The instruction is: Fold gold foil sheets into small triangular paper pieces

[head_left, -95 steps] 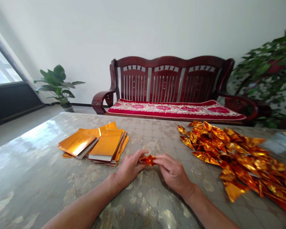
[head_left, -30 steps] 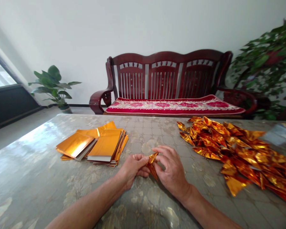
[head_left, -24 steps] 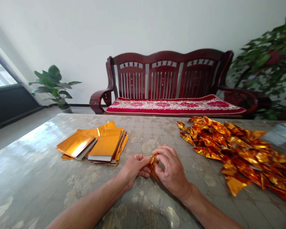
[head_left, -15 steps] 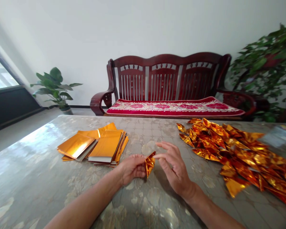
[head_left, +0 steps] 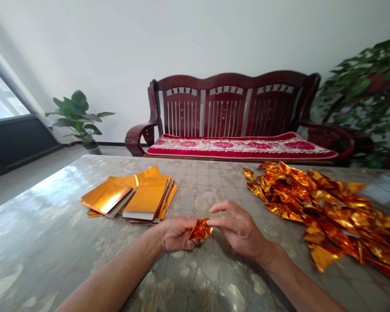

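Patterned table [head_left: 61, 236], bench [head_left: 225, 108] behind. Left hand [head_left: 178, 233] grips the foil [head_left: 200, 229] over it, long axis roughly sideways, right end slightly raised; right hand [head_left: 242, 227] touches that end, pinch unclear.

Daylight from the window [head_left: 3, 97] at left leaves glare on the surface [head_left: 58, 184] and foil sheets [head_left: 107, 195]. A soft shadow lies beneath the right hand [head_left: 242, 229]; the right-edge plant [head_left: 360, 89] is stretched and blurred.

Bare forearms [head_left: 117, 271], slimmer at the wrists [head_left: 161, 236] — bare left hand [head_left: 178, 234], bare right hand [head_left: 242, 230].
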A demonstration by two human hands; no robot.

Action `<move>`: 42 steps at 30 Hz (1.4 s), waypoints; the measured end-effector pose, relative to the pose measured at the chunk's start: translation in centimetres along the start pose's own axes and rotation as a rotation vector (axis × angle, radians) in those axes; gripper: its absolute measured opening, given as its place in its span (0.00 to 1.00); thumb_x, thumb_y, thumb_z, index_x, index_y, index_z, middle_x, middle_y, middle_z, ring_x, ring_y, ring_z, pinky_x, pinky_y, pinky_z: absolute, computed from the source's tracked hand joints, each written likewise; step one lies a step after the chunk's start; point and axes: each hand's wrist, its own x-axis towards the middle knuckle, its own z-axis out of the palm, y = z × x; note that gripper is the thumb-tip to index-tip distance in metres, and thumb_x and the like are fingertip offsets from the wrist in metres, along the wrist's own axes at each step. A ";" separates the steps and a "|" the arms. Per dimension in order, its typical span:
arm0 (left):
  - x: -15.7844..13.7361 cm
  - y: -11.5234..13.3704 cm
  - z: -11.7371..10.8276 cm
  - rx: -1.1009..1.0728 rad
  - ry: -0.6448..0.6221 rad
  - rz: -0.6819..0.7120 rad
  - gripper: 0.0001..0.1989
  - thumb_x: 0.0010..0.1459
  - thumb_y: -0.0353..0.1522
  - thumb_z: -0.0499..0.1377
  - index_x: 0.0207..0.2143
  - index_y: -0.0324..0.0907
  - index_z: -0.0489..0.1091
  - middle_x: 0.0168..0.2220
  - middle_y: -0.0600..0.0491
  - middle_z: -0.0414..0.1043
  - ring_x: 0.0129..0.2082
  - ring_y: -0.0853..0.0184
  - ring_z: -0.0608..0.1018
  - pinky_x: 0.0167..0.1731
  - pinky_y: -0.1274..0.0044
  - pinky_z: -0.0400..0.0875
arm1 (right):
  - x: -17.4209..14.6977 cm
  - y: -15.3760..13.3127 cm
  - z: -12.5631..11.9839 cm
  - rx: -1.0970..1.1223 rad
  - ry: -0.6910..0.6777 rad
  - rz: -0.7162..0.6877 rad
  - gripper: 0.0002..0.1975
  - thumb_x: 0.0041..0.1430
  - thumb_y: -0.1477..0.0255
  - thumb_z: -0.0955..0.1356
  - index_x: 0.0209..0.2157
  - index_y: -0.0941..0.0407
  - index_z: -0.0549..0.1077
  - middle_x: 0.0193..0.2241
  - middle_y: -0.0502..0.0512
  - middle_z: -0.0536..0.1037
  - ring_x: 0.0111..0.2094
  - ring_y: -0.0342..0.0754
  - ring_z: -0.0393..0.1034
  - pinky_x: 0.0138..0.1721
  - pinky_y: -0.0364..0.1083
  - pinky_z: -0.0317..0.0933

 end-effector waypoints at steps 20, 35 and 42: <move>-2.2 1.2 -1.2 1.376 0.197 0.868 0.15 0.62 0.35 0.57 0.50 0.47 0.75 0.42 0.49 0.78 0.41 0.64 0.77 0.45 0.77 0.67 | -0.5 1.5 -0.5 -0.123 -0.110 0.103 0.09 0.65 0.76 0.64 0.38 0.53 0.76 0.31 0.52 0.72 0.36 0.45 0.68 0.37 0.44 0.63; -1.4 -1.5 -0.6 1.507 0.342 0.916 0.16 0.67 0.38 0.50 0.44 0.46 0.77 0.39 0.47 0.78 0.38 0.65 0.78 0.42 0.78 0.67 | -1.2 0.9 1.0 -0.063 -0.191 0.084 0.10 0.66 0.75 0.64 0.43 0.52 0.77 0.37 0.53 0.78 0.39 0.44 0.74 0.42 0.42 0.69; -1.2 -2.4 0.2 1.292 0.372 0.912 0.12 0.64 0.37 0.55 0.43 0.49 0.78 0.39 0.50 0.79 0.39 0.65 0.78 0.42 0.79 0.66 | -2.1 0.4 2.4 -0.133 -0.068 0.118 0.10 0.65 0.76 0.64 0.42 0.53 0.77 0.37 0.54 0.79 0.39 0.45 0.75 0.40 0.44 0.71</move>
